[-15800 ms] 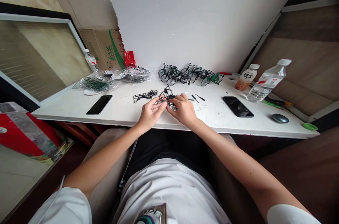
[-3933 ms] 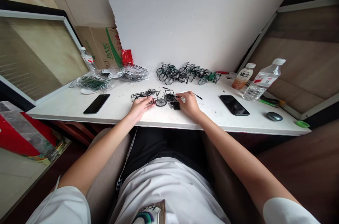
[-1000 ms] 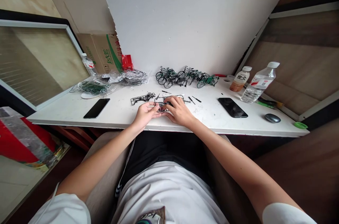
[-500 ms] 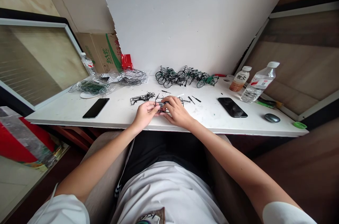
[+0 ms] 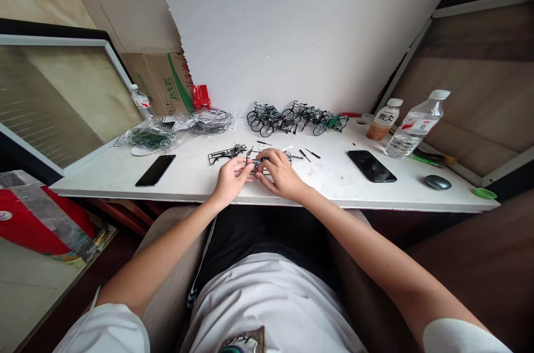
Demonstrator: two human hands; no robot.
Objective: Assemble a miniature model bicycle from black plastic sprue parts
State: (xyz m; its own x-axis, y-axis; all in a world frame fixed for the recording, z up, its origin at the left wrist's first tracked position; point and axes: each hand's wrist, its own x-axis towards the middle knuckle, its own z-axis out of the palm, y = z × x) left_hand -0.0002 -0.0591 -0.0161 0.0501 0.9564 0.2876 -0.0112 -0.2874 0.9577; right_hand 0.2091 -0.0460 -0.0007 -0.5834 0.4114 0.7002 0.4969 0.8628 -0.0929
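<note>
Close to the desk's front edge, my left hand [image 5: 232, 179] and my right hand [image 5: 282, 176] meet with fingers closed on a small dark model bicycle part [image 5: 257, 163]. The fingers cover much of it, so its exact shape is hidden. Just left of my left hand lies a black plastic parts frame [image 5: 225, 154]. More black parts show partly behind my right hand. Thin dark tools or sticks, among them one with a pointed tip [image 5: 312, 153], rest to the right of that hand. Farther back stand several small model bicycles [image 5: 273, 122] in black and green.
Plastic bags of parts [image 5: 154, 137] lie at the back left. One phone [image 5: 156, 170] is at the left, another phone [image 5: 371, 166] at the right. Two bottles, a brown drink bottle [image 5: 384, 120] and a water bottle [image 5: 417, 125], stand beyond a dark mouse-like object [image 5: 438, 182].
The camera view has shifted slightly, so the desk sits a little farther right in the picture. Both hands stay together on the part, with only slight finger movement.
</note>
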